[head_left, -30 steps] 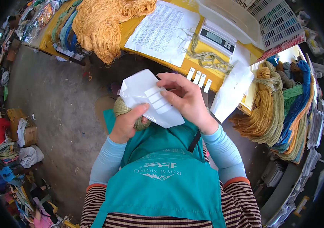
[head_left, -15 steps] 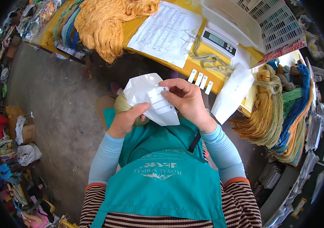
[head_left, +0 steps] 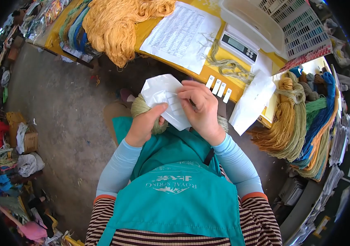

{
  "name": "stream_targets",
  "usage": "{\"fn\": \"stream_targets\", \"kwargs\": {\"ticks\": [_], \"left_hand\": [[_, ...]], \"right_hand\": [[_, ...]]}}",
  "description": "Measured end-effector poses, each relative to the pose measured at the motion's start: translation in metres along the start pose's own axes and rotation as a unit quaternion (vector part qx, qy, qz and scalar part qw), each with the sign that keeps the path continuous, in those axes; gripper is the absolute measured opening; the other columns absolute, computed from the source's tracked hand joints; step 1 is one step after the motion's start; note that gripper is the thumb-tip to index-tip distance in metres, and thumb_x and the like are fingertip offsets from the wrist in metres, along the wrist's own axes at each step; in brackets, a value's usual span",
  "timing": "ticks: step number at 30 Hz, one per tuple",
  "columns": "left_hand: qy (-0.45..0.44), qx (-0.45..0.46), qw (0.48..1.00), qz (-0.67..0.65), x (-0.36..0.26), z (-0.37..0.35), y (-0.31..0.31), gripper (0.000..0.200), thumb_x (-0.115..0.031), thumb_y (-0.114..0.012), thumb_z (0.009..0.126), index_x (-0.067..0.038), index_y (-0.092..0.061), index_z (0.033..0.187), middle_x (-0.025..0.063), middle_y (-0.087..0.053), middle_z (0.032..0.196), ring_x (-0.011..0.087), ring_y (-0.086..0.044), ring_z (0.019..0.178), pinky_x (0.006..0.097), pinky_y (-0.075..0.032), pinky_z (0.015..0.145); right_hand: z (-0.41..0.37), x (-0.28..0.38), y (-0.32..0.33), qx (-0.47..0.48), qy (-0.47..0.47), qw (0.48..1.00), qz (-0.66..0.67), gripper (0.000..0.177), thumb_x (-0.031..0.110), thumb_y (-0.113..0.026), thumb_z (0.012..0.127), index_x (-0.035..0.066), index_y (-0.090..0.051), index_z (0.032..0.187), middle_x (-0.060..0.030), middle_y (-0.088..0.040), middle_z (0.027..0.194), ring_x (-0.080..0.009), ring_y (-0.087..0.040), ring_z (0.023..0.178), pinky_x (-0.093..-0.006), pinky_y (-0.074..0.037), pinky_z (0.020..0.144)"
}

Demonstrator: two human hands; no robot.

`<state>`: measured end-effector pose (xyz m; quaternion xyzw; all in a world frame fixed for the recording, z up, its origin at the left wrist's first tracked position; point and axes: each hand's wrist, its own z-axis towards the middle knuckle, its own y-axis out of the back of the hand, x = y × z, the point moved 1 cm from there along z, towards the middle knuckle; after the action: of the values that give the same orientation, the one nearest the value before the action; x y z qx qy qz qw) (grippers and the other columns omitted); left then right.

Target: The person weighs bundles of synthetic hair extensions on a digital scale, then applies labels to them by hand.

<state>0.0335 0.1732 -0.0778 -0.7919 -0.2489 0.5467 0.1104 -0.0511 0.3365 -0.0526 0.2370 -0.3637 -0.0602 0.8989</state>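
My left hand [head_left: 145, 125] is closed, its thumb pressed on a white sheet of small labels [head_left: 170, 98]. A ball-like hank of pale green yarn [head_left: 141, 107] lies behind the sheet, beside that hand. At the sheet's right edge is my right hand [head_left: 201, 110], with bent fingers and the thumb near the index finger; whether a label is between them is too small to tell. Four white labels [head_left: 223, 89] stand in a row along the yellow table's edge [head_left: 199, 76].
Orange yarn [head_left: 113, 28], a printed sheet [head_left: 179, 35], a digital scale [head_left: 239, 44] and a clear plastic bin [head_left: 257, 22] are on the table. A white paper [head_left: 252, 102] overhangs its edge. Coloured hanks [head_left: 314, 119] hang at the right.
The label sheet has tilted and shifted slightly up in my left hand. My right hand has moved a little right, its fingers more raised. The numbers on the sheet no longer show.
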Motion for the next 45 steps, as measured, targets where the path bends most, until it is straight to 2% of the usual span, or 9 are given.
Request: {"fn": "stream_targets", "kwargs": {"ticks": [6, 10, 15, 20, 22, 25, 27, 37, 45], "left_hand": [[0.043, 0.002, 0.999, 0.028, 0.011, 0.005, 0.013, 0.029, -0.018, -0.057, 0.095, 0.0, -0.062, 0.117, 0.0042, -0.063, 0.115, 0.0126, -0.059, 0.104, 0.0277, -0.047, 0.089], [-0.204, 0.139, 0.927, 0.282, 0.043, 0.01, 0.048, 0.038, -0.015, -0.062, 0.091, -0.001, -0.058, 0.126, 0.0065, -0.061, 0.125, 0.0177, -0.059, 0.112, 0.0299, -0.047, 0.095], [-0.064, 0.051, 0.978, 0.191, 0.042, 0.01, 0.045, 0.038, -0.013, -0.064, 0.09, -0.004, -0.058, 0.126, 0.007, -0.062, 0.121, 0.0181, -0.061, 0.107, 0.0303, -0.05, 0.089], [0.046, -0.045, 0.998, -0.001, 0.015, 0.001, 0.036, 0.04, -0.012, -0.066, 0.089, -0.007, -0.057, 0.127, 0.0074, -0.064, 0.117, 0.0184, -0.063, 0.102, 0.0307, -0.053, 0.082], [0.04, 0.018, 0.999, -0.01, -0.001, -0.003, 0.032, 0.033, -0.012, -0.066, 0.089, -0.007, -0.059, 0.12, 0.0038, -0.066, 0.102, 0.0121, -0.062, 0.079, 0.0264, -0.051, 0.061], [0.014, -0.004, 1.0, -0.015, -0.007, -0.004, 0.022, 0.031, -0.011, -0.067, 0.087, -0.007, -0.06, 0.117, 0.0017, -0.065, 0.092, 0.0082, -0.057, 0.067, 0.0227, -0.044, 0.051], [0.013, 0.009, 1.0, -0.018, -0.008, -0.001, 0.019, 0.031, -0.011, -0.067, 0.087, -0.007, -0.06, 0.117, 0.0018, -0.065, 0.092, 0.0079, -0.057, 0.067, 0.0228, -0.044, 0.051], [0.04, 0.012, 0.999, -0.033, -0.001, 0.003, 0.024, 0.029, -0.013, -0.065, 0.088, -0.007, -0.061, 0.116, 0.0014, -0.065, 0.092, 0.0073, -0.056, 0.067, 0.0221, -0.043, 0.05], [0.049, -0.027, 0.998, -0.039, 0.008, 0.008, 0.02, 0.023, -0.014, -0.063, 0.09, -0.008, -0.061, 0.112, 0.0013, -0.065, 0.091, 0.0078, -0.055, 0.067, 0.0215, -0.041, 0.053]], "right_hand": [[0.021, 0.037, 0.008, 0.234, 0.002, 0.956, 0.177, 0.028, -0.004, -0.071, 0.072, 0.006, -0.063, 0.098, -0.0085, -0.066, 0.094, -0.0282, -0.062, 0.097, -0.0398, -0.05, 0.084], [0.018, 0.059, -0.025, 0.305, 0.166, 0.934, 0.083, 0.031, 0.009, -0.071, 0.071, 0.01, -0.062, 0.1, -0.0056, -0.063, 0.091, -0.0272, -0.06, 0.098, -0.0388, -0.047, 0.086], [0.016, 0.074, -0.051, 0.249, 0.219, 0.943, 0.019, 0.038, 0.017, -0.073, 0.067, 0.011, -0.063, 0.103, -0.0055, -0.061, 0.095, -0.0267, -0.06, 0.102, -0.0388, -0.045, 0.089], [0.001, 0.043, -0.035, 0.097, 0.027, 0.993, 0.062, 0.045, 0.01, -0.078, 0.064, 0.01, -0.063, 0.107, -0.012, -0.058, 0.116, -0.0339, -0.055, 0.112, -0.0445, -0.048, 0.092], [-0.003, 0.021, -0.017, 0.032, -0.064, 0.997, -0.006, 0.042, 0.004, -0.077, 0.066, 0.008, -0.064, 0.106, -0.0131, -0.058, 0.114, -0.0346, -0.055, 0.108, -0.0433, -0.05, 0.089], [-0.013, 0.0, -0.012, 0.088, -0.32, 0.904, 0.271, 0.033, 0.004, -0.074, 0.082, 0.005, -0.064, 0.113, -0.007, -0.066, 0.097, -0.0171, -0.063, 0.086, -0.0306, -0.053, 0.08], [-0.019, -0.004, -0.011, 0.088, -0.321, 0.895, 0.296, 0.029, 0.003, -0.071, 0.086, 0.004, -0.065, 0.114, -0.0047, -0.067, 0.09, -0.0107, -0.062, 0.08, -0.0256, -0.053, 0.075], [-0.018, 0.0, -0.009, 0.055, -0.111, 0.99, 0.072, 0.023, 0.0, -0.073, 0.076, 0.004, -0.071, 0.099, -0.0116, -0.068, 0.094, -0.0243, -0.066, 0.079, -0.0324, -0.055, 0.072], [-0.017, 0.002, -0.009, 0.015, 0.053, 0.998, -0.041, 0.025, -0.003, -0.072, 0.068, 0.006, -0.069, 0.091, -0.0081, -0.068, 0.106, -0.0314, -0.062, 0.108, -0.0423, -0.051, 0.088]]}}
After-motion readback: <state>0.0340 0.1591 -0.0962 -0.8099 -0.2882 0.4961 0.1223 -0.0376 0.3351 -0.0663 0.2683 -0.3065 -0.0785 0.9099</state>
